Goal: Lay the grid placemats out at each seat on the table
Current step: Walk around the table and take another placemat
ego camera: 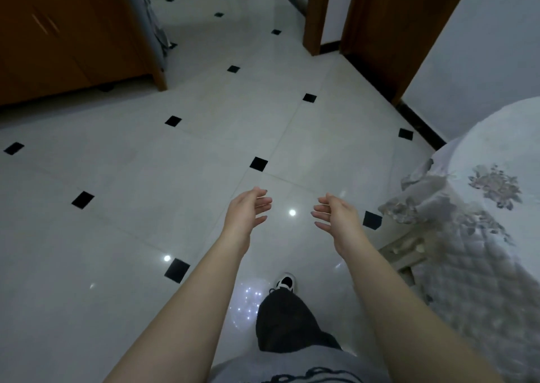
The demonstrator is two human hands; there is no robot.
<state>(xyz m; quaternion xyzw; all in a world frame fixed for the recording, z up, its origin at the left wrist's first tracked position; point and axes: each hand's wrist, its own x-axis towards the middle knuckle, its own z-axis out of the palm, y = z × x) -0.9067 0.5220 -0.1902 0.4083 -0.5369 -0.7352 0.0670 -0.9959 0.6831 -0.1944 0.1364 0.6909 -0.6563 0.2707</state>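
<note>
One tiled floor [146, 178]: pale, glossy, with small black diamond insets [258, 163] at the tile corners and bright spots of reflected light. It fills most of the view.

One wooden cabinet [64, 38]: brown, upper left, standing on the floor, with grey fabric [155, 17] hanging beside its right edge.

One counter [482, 236]: right edge, round-sided, draped in a pale quilted cloth with a grey floral print. A pale wooden frame [406, 251] shows partly under the cloth's hem; what it is cannot be told.

Two brown door frames [388, 26]: upper right, against a white wall [482, 46].

Two bare forearms: reaching forward from the bottom edge, above the floor and well apart from the counter.

One dark trouser leg [286, 321]: bottom centre, between the forearms.

One left hand [247, 211] and one right hand [336, 214]: palms turned toward each other, near but not touching. The fingers [263, 201] of both are loosely curved and slightly spread, holding nothing.

One shoe [286, 282]: black and white, on the floor ahead of the trouser leg.

Grid placemats: not in view; none lies on the visible part of the counter.
</note>
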